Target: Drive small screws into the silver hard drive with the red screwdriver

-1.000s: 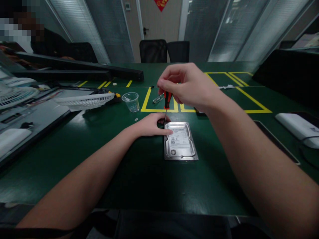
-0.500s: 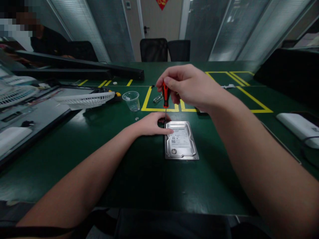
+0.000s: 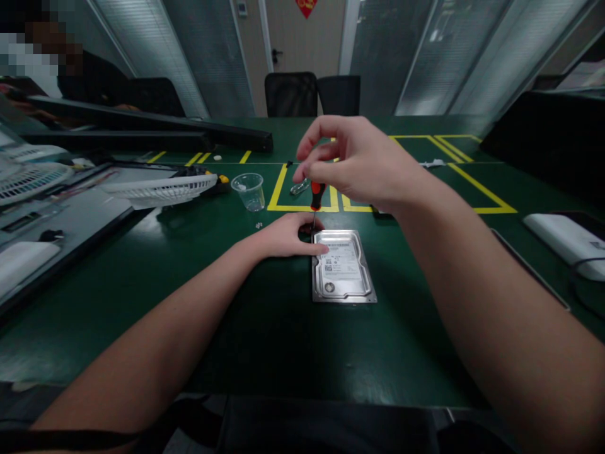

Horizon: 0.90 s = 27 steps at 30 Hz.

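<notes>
A silver hard drive (image 3: 347, 287) with a white label lies flat on the green table. My left hand (image 3: 290, 236) grips its far left corner, thumb on the top face and the other fingers partly hidden beyond the edge. A screwdriver (image 3: 316, 197) with a red-and-black handle stands nearly upright, its shaft reaching down at that corner; the tip is hard to make out. Above it, my right hand (image 3: 347, 157) has thumb and a fingertip at the handle's top, which the fingers hide, while the index finger is lifted and curved.
A clear plastic cup (image 3: 249, 192) stands left of the screwdriver, with tiny pieces (image 3: 259, 225) near it. White fan grilles (image 3: 161, 188) and a large panel occupy the left. A white box-like device (image 3: 564, 243) lies right. Another person (image 3: 94, 79) sits at the far left.
My right hand's fingers have shifted on the screwdriver, the index finger rising and spreading away from the handle. The left hand and hard drive look unmoved.
</notes>
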Each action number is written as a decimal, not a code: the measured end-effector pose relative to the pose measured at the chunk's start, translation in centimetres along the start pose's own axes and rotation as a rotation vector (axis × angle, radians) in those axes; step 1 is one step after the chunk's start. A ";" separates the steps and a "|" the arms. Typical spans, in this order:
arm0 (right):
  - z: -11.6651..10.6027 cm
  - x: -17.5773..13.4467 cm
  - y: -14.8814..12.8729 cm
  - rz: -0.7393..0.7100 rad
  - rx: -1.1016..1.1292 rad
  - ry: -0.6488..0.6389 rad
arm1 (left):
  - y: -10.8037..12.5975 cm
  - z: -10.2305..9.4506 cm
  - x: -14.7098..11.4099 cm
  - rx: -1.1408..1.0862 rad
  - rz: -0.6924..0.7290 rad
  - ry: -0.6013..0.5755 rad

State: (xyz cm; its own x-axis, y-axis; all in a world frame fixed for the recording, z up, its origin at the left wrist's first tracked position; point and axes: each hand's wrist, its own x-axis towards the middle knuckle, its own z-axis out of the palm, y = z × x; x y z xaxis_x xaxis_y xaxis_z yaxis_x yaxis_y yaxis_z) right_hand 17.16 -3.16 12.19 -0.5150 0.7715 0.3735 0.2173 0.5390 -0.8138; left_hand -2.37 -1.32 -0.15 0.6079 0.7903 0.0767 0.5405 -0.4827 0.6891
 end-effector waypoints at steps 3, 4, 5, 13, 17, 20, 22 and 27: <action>0.0 0.0 0.0 -0.021 -0.014 -0.018 | -0.1 0.1 0.0 0.006 -0.006 0.003; 0.0 0.1 0.1 -0.022 -0.023 -0.015 | -0.2 0.1 0.0 0.009 -0.009 0.002; 0.0 0.1 0.3 -0.018 -0.026 -0.014 | -0.2 0.1 0.0 0.010 -0.009 0.001; 0.2 0.5 0.8 0.099 0.092 -0.014 | 0.0 0.1 0.0 0.019 -0.012 0.001; 0.3 0.4 0.5 0.107 0.060 0.004 | -0.1 0.2 0.0 0.008 0.003 0.011; 0.2 0.4 0.2 0.112 -0.019 0.028 | -0.2 0.1 0.0 0.010 0.002 0.007; 0.1 0.3 0.1 0.124 -0.043 0.048 | -0.2 0.1 0.0 0.017 -0.006 0.004; 0.0 0.0 -0.1 0.106 -0.040 0.080 | -0.2 0.1 0.1 0.021 -0.014 -0.005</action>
State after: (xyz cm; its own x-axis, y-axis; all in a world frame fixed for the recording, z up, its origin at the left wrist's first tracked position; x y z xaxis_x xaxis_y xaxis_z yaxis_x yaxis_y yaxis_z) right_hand 17.19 -3.20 12.26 -0.4198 0.8486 0.3221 0.3008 0.4649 -0.8327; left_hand -2.38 -1.22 -0.29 0.6030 0.7951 0.0641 0.5611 -0.4799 0.6745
